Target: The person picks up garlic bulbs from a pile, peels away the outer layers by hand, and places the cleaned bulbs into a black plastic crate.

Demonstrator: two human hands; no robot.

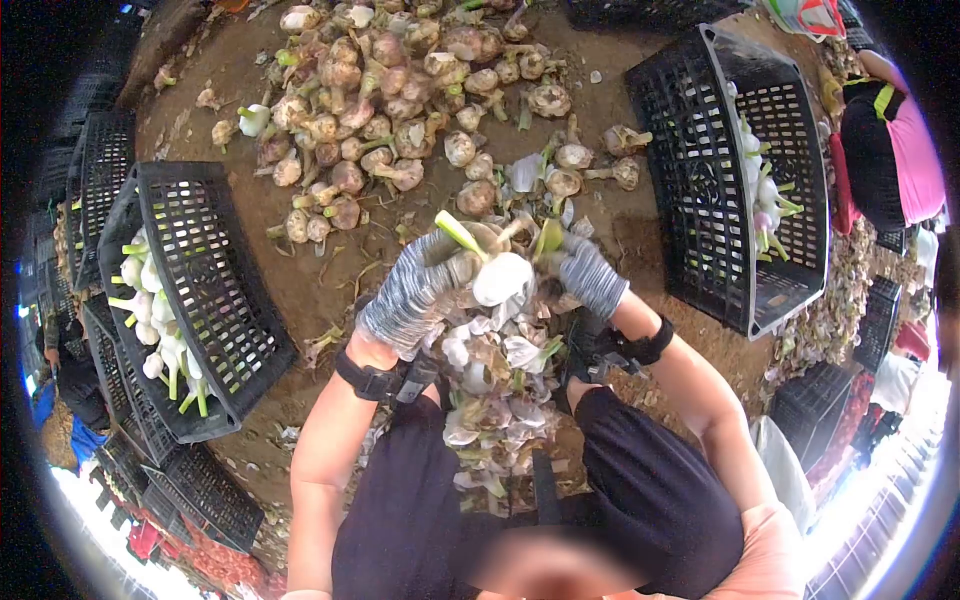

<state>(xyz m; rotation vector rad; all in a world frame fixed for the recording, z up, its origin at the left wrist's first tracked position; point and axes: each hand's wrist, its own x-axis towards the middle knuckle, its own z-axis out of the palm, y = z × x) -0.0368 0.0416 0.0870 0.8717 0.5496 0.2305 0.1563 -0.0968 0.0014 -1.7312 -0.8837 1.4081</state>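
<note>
Garlic bulb: white, cleaned-looking, in front of me between my two hands, green stem angled up and left. My left hand, gloved, is closed around it from the side, likely to steady it and leave its other side open to my right hand. Right hand, gloved too, just beside it, fingers drawn narrow; can't tell if they pinch anything, blurred there. Loose skins lie below, between my legs, probably where they drop. Pile of unpeeled garlic on the dirt floor ahead, presumably for easy reach. Black crate on my left, black crate on my right, both with white stemmed bulbs; flanking me, likely reachable from either hand. Person in pink off right. Brands, labels, writing: none readable, wrist straps included.
</note>
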